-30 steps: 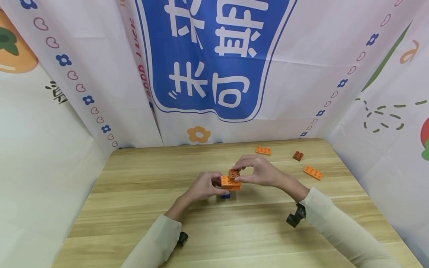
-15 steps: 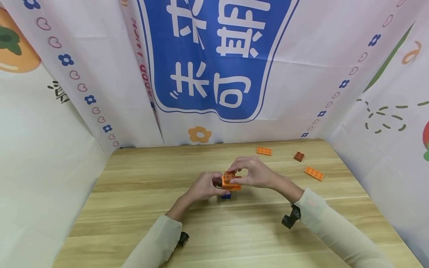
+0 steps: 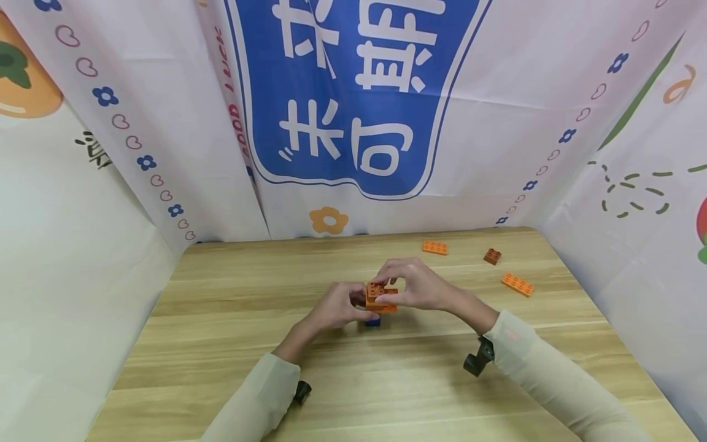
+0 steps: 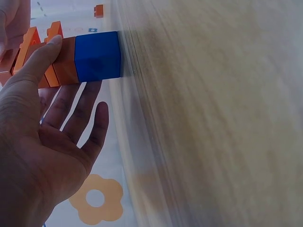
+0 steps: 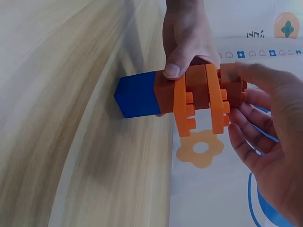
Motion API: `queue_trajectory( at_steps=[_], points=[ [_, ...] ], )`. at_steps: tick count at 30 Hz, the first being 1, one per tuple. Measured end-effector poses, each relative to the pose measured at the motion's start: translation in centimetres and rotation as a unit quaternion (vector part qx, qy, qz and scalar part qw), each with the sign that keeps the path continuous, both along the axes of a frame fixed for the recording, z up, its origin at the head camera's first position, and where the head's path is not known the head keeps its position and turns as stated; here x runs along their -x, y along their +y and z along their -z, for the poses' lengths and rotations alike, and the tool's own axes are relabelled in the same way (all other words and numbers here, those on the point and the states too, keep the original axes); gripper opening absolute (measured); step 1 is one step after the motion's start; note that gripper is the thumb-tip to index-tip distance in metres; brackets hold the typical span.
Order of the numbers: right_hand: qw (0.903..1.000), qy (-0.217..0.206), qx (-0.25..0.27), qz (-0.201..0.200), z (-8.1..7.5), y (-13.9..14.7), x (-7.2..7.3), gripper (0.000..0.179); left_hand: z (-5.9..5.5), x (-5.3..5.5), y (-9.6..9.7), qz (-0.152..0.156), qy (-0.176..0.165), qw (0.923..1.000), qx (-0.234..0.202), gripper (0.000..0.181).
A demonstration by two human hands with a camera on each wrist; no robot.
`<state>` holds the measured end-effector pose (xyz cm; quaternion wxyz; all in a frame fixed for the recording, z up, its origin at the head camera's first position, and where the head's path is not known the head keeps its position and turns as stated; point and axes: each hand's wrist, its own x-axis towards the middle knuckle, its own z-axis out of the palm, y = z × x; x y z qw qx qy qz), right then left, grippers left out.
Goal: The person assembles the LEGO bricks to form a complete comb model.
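A stack of toy building bricks stands on the table. At its base is a blue brick (image 5: 137, 96), then a lower brown brick (image 5: 164, 97), an orange plate (image 5: 180, 109), a middle brown brick (image 5: 197, 90) and an upper orange plate (image 5: 217, 101). My left hand (image 3: 335, 306) holds the stack partway up, its thumb on the front and fingers behind. With thumb and fingers, my right hand (image 3: 422, 285) pinches the top brown brick (image 5: 231, 94), which sits on the upper plate at its left end. Both plates stick out to the right of the bricks.
To the right lie two loose orange plates, one at the back (image 3: 435, 247) and one nearer (image 3: 517, 284). A loose brown brick (image 3: 493, 256) lies between them. Printed cloth (image 3: 469, 153) hangs around the wooden table (image 3: 221, 288).
My right hand has moved left and slightly down with the brown brick, which has gone from above the middle of the upper orange plate to its left end. My left hand stays on the stack.
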<state>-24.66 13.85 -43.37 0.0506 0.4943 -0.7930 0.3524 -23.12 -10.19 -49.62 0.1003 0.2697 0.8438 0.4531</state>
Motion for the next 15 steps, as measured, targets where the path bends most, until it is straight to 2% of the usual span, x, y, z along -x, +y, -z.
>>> queue_trajectory(
  at_steps=[5, 15],
  points=[
    [0.9998, -0.014, -0.015, 0.005, -0.6, 0.0, -0.1, 0.017, -0.1, 0.1, 0.1, -0.001, 0.005, 1.0, 0.001, 0.029],
    [0.9971, -0.046, -0.056, 0.023, -1.4, -0.2, 0.0, 0.02, -0.3, -0.1, 0.0, 0.007, 0.005, 0.9999, -0.006, 0.031]
  ],
)
